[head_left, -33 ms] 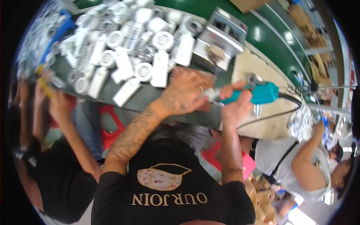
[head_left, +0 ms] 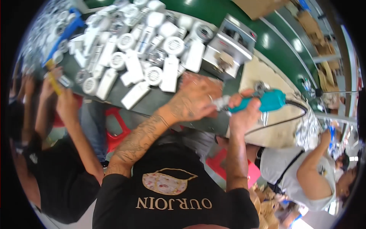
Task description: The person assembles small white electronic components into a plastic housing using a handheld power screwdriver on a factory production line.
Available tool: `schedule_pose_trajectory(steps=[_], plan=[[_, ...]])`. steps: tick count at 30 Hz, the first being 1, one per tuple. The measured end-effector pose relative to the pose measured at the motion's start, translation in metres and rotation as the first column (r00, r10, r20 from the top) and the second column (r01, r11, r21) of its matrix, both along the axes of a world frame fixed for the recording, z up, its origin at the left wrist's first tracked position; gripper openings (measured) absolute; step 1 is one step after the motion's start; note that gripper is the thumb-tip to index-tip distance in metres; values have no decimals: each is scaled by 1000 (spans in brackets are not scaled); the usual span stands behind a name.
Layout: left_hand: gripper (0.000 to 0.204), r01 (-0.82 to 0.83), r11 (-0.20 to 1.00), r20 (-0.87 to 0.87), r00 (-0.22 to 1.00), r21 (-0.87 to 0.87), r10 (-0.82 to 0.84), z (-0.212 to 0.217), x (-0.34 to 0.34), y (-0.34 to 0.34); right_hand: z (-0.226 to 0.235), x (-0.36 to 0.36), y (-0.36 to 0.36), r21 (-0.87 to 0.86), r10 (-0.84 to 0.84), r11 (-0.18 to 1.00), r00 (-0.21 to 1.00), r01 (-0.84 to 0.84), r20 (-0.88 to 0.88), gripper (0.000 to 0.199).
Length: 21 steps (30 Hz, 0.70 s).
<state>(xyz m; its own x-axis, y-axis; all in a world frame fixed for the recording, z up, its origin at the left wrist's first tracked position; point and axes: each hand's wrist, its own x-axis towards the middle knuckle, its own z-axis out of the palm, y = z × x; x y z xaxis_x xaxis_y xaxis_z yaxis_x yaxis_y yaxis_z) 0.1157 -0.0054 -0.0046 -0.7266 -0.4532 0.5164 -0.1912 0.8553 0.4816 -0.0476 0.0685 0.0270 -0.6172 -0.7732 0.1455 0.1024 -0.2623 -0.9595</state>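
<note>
My right hand (head_left: 244, 114) is wrapped round a teal corded power tool (head_left: 272, 101), its working end pointing left. At that end is a small, blurred whitish part (head_left: 220, 102). My left hand (head_left: 192, 100) is closed, its fingertips pinching this part against the tool's tip. Under and beyond my left hand, a reddish flat piece (head_left: 207, 82) lies on the dark bench; my hand hides much of it. Just left of it, white handheld devices with round grilled heads (head_left: 169, 72) lie heaped together.
A grey metal machine (head_left: 228, 47) stands beyond my hands. Tan cardboard (head_left: 284, 129) covers the bench at right, under the tool's black cable (head_left: 274, 124). At left, a co-worker's hands (head_left: 66, 101) hold a yellow tool (head_left: 54, 80). A person in grey (head_left: 293, 168) is at right.
The whole view has shifted slightly, so the bench things and my hands sit a little further right and lower. My grip on the tool and the small part looks the same.
</note>
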Motion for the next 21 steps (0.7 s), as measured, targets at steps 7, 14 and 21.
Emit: schedule_pose_trajectory(steps=[7, 14, 21], plan=[[28, -303, 953, -158, 941, -12, 298, 51, 70, 8, 44, 1, 60, -294, 12, 956, 997, 12, 82, 68], [26, -766, 511, -120, 592, -390, 797, 73, 137, -85, 14, 7, 80, -181, -36, 982, 991, 60, 129, 70], [37, 83, 882, -157, 988, 464, -10, 56, -121, 15, 28, 3, 106, -126, -155, 980, 988, 153, -13, 74]])
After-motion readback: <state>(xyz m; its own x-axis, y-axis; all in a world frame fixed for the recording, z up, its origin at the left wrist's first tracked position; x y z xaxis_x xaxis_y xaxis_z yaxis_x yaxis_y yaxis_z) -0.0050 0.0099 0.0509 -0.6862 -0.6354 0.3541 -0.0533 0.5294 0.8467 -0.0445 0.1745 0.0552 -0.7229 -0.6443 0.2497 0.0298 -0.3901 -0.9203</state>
